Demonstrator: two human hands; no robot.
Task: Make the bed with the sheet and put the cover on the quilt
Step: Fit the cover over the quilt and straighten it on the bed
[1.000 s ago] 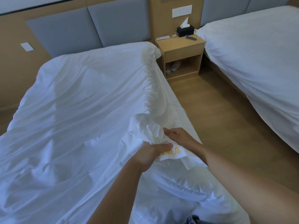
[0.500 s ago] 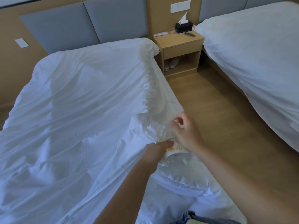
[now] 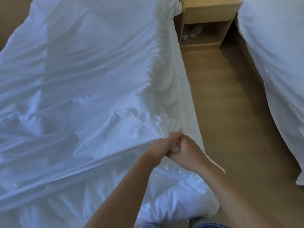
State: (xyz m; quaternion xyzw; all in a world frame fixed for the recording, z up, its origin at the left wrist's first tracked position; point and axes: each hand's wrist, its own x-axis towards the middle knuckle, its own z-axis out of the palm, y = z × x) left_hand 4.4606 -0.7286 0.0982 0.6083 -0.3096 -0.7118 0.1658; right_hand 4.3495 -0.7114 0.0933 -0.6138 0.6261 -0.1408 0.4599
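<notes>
A white quilt cover [image 3: 85, 89] lies spread and wrinkled over the bed, stretched taut toward its near right corner. My left hand [image 3: 162, 146] and my right hand [image 3: 186, 151] meet at that corner, both gripping the bunched white fabric between them. Below the hands the puffy white quilt [image 3: 177, 199] bulges out from under the cover at the foot of the bed. The fabric inside the two fists is mostly hidden.
A wooden nightstand [image 3: 208, 22] with slippers on its lower shelf stands between the beds. A second bed in white [image 3: 278, 63] fills the right side. Wooden floor [image 3: 230, 120] runs between the beds. My jeans show at the bottom edge.
My right hand has come back down onto the corner and closed on the fabric beside the left. The cover is pulled tighter and lower, and the view has tilted downward.
</notes>
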